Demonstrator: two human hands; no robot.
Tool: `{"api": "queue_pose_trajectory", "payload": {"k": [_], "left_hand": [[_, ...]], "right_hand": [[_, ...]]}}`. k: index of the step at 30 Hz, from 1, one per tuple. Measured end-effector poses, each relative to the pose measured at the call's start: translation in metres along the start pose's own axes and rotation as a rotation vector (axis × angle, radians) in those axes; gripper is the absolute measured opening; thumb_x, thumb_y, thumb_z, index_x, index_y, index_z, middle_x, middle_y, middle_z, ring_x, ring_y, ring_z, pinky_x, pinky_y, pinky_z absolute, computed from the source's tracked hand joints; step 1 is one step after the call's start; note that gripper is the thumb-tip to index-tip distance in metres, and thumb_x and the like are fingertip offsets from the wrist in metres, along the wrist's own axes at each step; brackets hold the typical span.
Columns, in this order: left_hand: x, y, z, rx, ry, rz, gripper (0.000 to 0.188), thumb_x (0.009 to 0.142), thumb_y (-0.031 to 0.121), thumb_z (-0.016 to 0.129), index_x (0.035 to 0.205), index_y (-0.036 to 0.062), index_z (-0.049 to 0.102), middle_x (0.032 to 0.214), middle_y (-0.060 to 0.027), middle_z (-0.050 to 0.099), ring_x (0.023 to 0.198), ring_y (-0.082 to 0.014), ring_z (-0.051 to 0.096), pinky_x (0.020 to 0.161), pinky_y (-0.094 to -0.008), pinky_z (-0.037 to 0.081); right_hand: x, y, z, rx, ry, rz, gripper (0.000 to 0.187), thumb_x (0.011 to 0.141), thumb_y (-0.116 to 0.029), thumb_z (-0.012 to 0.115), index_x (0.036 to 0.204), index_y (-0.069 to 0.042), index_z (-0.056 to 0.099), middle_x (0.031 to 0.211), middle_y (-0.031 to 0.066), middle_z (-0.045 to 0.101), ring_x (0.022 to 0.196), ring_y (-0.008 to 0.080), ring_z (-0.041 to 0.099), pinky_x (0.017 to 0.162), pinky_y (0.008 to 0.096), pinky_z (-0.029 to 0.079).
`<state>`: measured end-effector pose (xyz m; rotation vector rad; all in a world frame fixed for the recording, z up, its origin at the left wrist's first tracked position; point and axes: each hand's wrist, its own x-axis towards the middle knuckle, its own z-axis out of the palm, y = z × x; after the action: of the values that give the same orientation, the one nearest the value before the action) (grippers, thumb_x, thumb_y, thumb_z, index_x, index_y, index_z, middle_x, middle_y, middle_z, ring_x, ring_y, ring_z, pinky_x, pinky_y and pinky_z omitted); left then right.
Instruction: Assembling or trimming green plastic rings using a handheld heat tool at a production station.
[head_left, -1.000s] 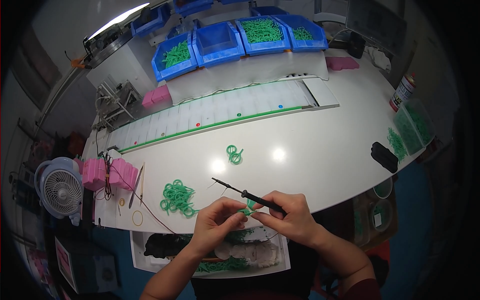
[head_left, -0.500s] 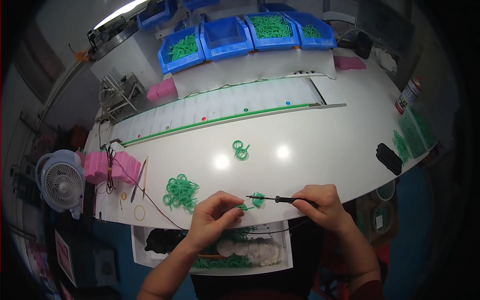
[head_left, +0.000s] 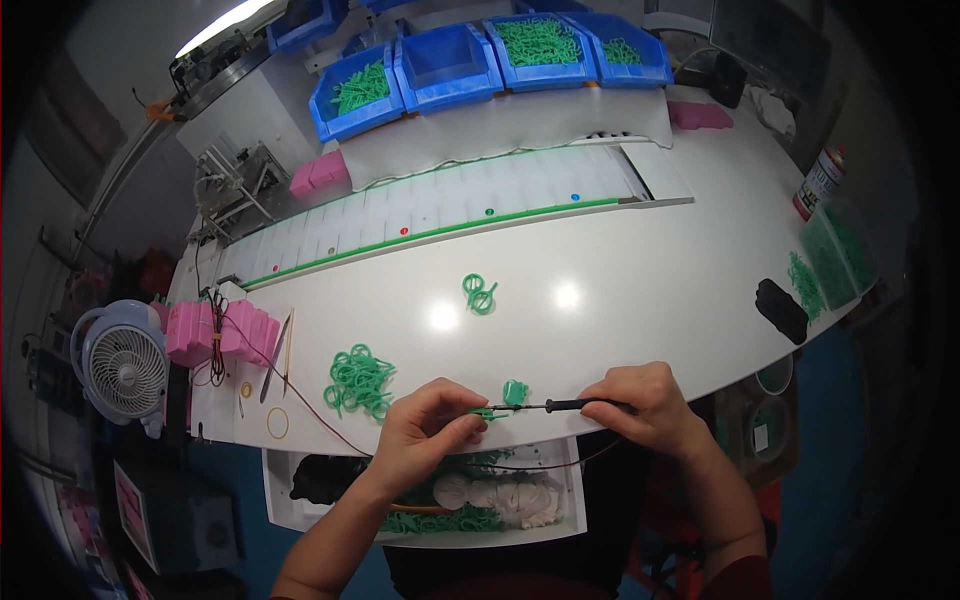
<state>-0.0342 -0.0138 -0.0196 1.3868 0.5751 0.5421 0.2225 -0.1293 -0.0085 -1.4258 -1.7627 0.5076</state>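
My right hand (head_left: 645,405) is closed around the dark handle of a soldering iron (head_left: 567,405), whose thin shaft points left. Between the thumb and fingers of my left hand (head_left: 435,423) is a small green plastic part (head_left: 488,414). The iron's tip meets or nearly meets that part; my fingertips partly hide the spot. Just behind the shaft lies a small green piece (head_left: 515,391) on the white table (head_left: 600,345). A pile of green ring-shaped parts (head_left: 360,380) is left of my left hand. Farther back lie a few green rings (head_left: 479,294).
Beyond the table's middle runs a white conveyor (head_left: 440,205) with a green edge. Blue bins (head_left: 450,70) stand behind it. An open drawer (head_left: 575,500) sits below my hands. A cable (head_left: 330,428) crosses the table's front edge. At the right is a clear tub (head_left: 838,255).
The soldering iron's tip has come down and left to the green part in my left hand. My left hand has barely moved.
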Motion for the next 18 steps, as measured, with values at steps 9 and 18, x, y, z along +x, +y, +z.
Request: {"api": "queue_pose_trajectory", "payload": {"k": [9, 18], "left_hand": [[0.0000, -0.0001, 0.0000, 0.015, 0.002, 0.006, 0.017, 0.086, -0.006, 0.057, 0.103, -0.0035, 0.059, 0.098, -0.0087, 0.057, 0.085, -0.0165, 0.064, 0.073, -0.0256, 0.055], [0.0003, 0.0003, 0.0004, 0.011, -0.002, 0.004, 0.017, 0.087, -0.005, 0.058, 0.103, -0.0035, 0.059, 0.098, -0.0085, 0.057, 0.085, -0.0159, 0.064, 0.073, -0.0252, 0.055]], "right_hand": [[-0.0002, 0.0007, 0.0022, -0.028, -0.004, -0.002, 0.014, 0.080, -0.018, 0.070, 0.080, -0.004, 0.068, 0.064, 0.0058, 0.062, 0.052, 0.0191, 0.058, 0.048, 0.0291, 0.045], [-0.0004, 0.0013, 0.0024, -0.051, -0.012, -0.006, 0.015, 0.080, -0.019, 0.070, 0.079, -0.005, 0.068, 0.064, 0.0057, 0.062, 0.052, 0.0192, 0.058, 0.048, 0.0292, 0.044]]}}
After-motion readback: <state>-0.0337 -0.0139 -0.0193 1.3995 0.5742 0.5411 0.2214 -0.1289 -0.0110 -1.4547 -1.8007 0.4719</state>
